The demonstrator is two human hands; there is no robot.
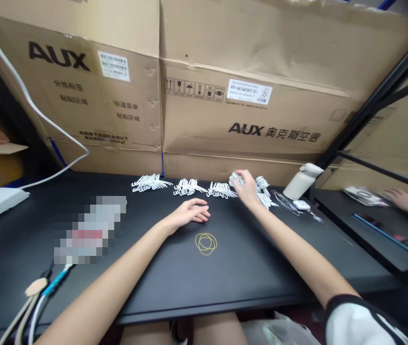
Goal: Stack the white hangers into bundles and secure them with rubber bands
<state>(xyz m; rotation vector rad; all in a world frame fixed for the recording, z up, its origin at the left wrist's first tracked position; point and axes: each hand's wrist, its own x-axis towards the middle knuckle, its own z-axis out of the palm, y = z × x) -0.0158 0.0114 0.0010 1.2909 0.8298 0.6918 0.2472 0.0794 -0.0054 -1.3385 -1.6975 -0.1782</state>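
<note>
Along the back of the black table, thin white hooks lie in bundles: one bundle (149,183) at the left, another bundle (188,186) beside it, and a third bundle (221,189) near the middle. My right hand (247,189) reaches to the back, its fingers curled around a bundle of white hooks (234,179), partly covered by the hand. More white hooks (265,196) lie just right of that wrist. My left hand (191,212) hovers or rests low over the table, fingers loosely extended and holding nothing. Yellow rubber bands (205,244) lie overlapping in front of it.
A white bottle (302,181), a small white case (301,205) and clear-looking glasses (285,203) stand at the right. A pixelated object (90,230) with a cable lies left. Large cardboard boxes (204,124) wall the back. Another person's hand (401,199) is at far right.
</note>
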